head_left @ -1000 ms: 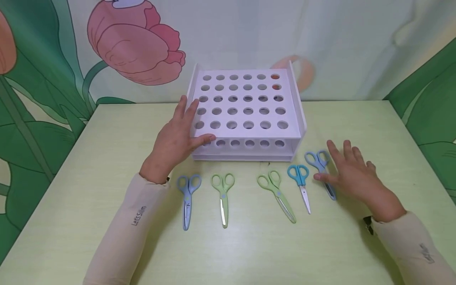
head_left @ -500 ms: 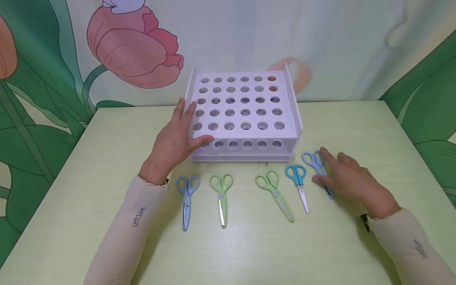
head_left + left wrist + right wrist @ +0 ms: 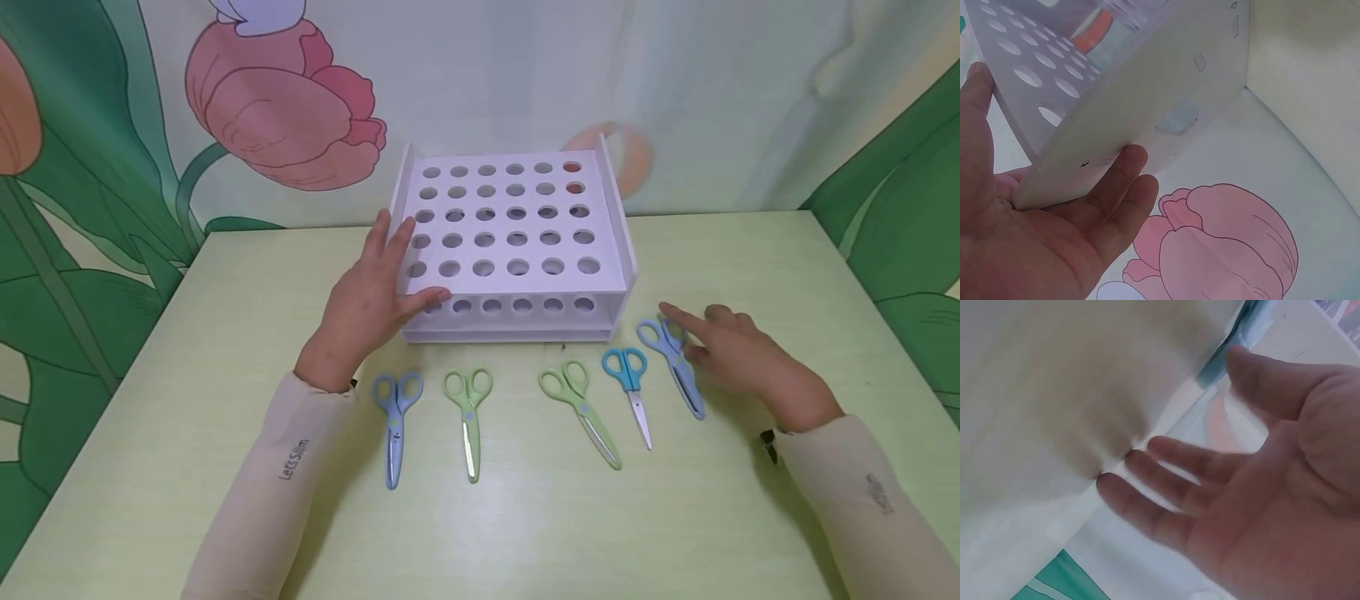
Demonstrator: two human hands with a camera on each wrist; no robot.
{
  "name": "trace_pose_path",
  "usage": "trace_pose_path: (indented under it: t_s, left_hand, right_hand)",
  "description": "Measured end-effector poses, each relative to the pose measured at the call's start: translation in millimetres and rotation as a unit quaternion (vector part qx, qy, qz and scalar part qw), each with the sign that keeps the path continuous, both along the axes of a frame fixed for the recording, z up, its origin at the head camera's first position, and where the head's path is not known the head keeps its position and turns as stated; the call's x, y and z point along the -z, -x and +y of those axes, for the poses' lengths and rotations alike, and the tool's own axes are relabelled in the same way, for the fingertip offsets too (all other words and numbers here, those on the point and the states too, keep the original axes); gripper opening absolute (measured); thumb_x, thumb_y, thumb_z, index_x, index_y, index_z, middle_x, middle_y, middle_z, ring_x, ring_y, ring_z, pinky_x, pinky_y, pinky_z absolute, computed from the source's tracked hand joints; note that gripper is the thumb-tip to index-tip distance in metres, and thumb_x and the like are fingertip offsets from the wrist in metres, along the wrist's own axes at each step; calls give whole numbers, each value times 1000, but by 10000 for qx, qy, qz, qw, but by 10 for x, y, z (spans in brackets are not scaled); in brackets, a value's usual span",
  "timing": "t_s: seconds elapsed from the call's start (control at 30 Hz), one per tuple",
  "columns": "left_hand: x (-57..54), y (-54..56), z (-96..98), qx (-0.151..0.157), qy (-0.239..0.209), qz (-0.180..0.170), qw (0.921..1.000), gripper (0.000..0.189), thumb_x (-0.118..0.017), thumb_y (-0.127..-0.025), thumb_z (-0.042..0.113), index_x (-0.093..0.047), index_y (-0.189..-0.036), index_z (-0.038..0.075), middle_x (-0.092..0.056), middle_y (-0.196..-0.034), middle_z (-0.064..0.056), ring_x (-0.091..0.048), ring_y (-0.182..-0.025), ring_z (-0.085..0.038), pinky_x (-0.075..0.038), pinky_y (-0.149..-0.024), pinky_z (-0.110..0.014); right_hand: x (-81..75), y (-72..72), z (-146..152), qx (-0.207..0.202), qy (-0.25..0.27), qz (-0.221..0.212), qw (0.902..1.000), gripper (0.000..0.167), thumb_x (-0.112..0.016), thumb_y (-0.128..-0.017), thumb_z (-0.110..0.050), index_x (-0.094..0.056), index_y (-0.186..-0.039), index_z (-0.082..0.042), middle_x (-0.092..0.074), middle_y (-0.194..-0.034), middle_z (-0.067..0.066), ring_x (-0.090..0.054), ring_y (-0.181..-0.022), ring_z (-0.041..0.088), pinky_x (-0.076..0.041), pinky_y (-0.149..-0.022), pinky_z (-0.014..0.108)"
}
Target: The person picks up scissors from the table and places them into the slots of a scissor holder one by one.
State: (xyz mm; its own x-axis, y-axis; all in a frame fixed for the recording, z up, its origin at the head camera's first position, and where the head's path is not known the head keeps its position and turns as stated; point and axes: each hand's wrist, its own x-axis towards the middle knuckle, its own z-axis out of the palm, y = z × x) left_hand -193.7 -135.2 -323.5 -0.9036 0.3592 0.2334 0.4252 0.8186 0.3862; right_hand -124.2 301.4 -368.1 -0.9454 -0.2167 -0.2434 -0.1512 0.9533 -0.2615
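My left hand (image 3: 363,304) holds the near left corner of a white rack (image 3: 517,279) with rows of round holes. Its thumb lies along the front edge, and its fingers press the outer side panel (image 3: 1166,106). My right hand (image 3: 738,354) is over the handles of a periwinkle-blue pair of scissors (image 3: 684,379), its index finger stretched past one loop. Whether it touches them is unclear. In the right wrist view, the thumb is beside a blue piece (image 3: 1216,365). Left of these lie teal scissors (image 3: 630,379) with a bare metal blade.
Green scissors (image 3: 588,417) lie before the rack, left of the teal ones. Further left are another green pair (image 3: 470,421) and a blue pair (image 3: 393,425). All rest on the pale table (image 3: 525,533). A flower-printed curtain (image 3: 480,75) hangs behind.
My right hand has shifted left over the blue scissors, its index finger reaching further and the other fingers drawing in. The left hand stays on the rack. The scissors lie as before.
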Motion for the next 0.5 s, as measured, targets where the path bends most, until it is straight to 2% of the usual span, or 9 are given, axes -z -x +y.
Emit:
trace_pose_path:
  t_s: [0.1,0.27,0.5]
  left_hand:
    - [-1,-1,0,5,-16,21,10000,99,-78,-86,48,-26,-160,7,-11,-165,-24,-55,-121,-47,-50,-82,-55]
    - [7,2,-1,7,-17,43,10000,99,-78,-86,49,-27,-160,7,-12,-165,-24,-54,-121,-47,-51,-81,-55]
    - [25,17,-7,16,-23,62,10000,99,-78,-86,50,-28,-160,8,-12,-165,-24,-55,-121,-47,-51,-78,-53]
  right_hand:
    - [-1,39,20,-204,81,22,9998,60,-58,-98,-4,-40,-155,-10,-41,-127,37,-45,-111,53,-46,-84,64]
    - [-10,83,59,-103,245,8,9996,50,-64,-95,-1,-53,-144,-4,-45,-127,36,-48,-113,53,-43,-88,67]
    - [9,120,142,-61,346,78,9994,42,-73,-89,-1,-61,-129,4,-50,-130,36,-47,-120,53,-38,-97,67]
